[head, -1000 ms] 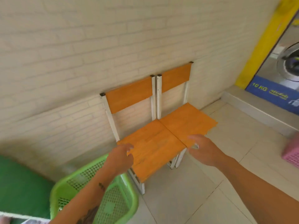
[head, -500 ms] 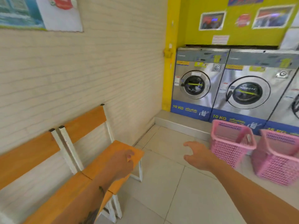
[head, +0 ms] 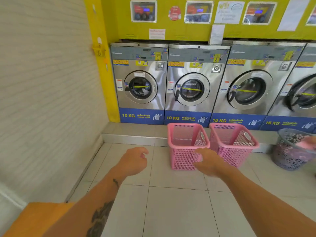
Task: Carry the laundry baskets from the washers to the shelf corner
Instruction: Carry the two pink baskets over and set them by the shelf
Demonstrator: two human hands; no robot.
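Since both pink baskets sit by the washers, right hand reaches out empty and loose; left hand half-curled, holding nothing.

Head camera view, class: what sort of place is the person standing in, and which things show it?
Most likely a self-service laundromat: a row of front-loading washers labelled 10 KG and 15 KG, pink laundry baskets on the tiled floor before them, and notices on the yellow wall above.

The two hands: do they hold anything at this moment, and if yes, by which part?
Nothing is held. The left hand is loosely curled and the right hand is open, in front of the nearer pink basket, with no grip on its rim.
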